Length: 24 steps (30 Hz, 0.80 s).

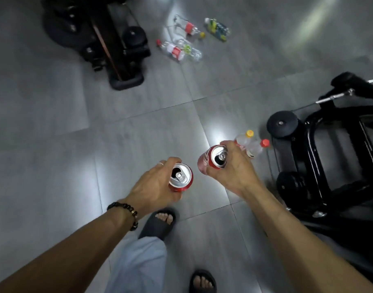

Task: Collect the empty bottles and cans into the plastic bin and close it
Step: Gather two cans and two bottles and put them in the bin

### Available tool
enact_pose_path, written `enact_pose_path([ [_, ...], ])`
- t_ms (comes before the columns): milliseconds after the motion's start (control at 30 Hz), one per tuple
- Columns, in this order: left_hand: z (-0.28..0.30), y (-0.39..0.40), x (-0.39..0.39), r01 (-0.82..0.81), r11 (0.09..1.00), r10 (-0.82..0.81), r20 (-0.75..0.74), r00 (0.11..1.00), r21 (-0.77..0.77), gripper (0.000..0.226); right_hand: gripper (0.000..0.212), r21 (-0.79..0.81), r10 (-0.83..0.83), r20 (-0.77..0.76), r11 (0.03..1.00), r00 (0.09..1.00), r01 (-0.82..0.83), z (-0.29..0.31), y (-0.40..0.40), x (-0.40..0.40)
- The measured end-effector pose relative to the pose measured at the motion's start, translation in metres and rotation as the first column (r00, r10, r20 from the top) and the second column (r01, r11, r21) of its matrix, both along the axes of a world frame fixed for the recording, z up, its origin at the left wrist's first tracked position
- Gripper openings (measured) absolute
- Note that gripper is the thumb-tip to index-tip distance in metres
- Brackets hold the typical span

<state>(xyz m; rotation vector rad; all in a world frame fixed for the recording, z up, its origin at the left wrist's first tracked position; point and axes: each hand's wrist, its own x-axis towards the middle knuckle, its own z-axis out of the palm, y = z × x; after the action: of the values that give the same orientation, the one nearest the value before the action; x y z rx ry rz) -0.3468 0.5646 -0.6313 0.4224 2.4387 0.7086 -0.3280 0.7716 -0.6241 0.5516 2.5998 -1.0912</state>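
Red can gripped in left hand, opened red can and bottles in right hand

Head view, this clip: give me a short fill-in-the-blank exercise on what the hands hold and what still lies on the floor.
1. The left hand and the right hand each grip one red ____.
2. Each can's top has its tab opening ____.
3. Beyond the right hand, two clear bottles show one yellow cap and one ____ cap.
4. More bottles lie on the grey tiled ____.

Missing words: can; open; red; floor
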Motion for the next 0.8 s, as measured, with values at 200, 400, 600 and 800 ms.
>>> enact_pose_path([
  [200, 0.052, -0.080, 0.087, -0.310, 0.951, 0.310, -0.018, 0.951, 0.003, 0.074, 0.069, 0.025, 0.350, -0.007, 0.937, 0.937, -0.350, 0.042, -0.080, 0.020],
  [400, 0.096, -0.180, 0.201, -0.633, 0.774, 0.633, -0.021, 0.774, 0.021, 0.075, 0.075, 0.022, 0.634, 0.017, 0.773, 0.773, -0.634, 0.090, -0.195, 0.067],
  [600, 0.121, -0.284, 0.346, -0.857, 0.514, 0.856, -0.070, 0.512, 0.026, 0.068, 0.074, 0.044, 0.852, 0.012, 0.522, 0.523, -0.852, 0.123, -0.344, 0.152],
  [800, 0.120, -0.376, 0.508, -0.967, 0.249, 0.963, -0.122, 0.242, 0.044, 0.069, 0.075, 0.063, 0.966, -0.023, 0.259, 0.259, -0.964, 0.139, -0.500, 0.284],
])
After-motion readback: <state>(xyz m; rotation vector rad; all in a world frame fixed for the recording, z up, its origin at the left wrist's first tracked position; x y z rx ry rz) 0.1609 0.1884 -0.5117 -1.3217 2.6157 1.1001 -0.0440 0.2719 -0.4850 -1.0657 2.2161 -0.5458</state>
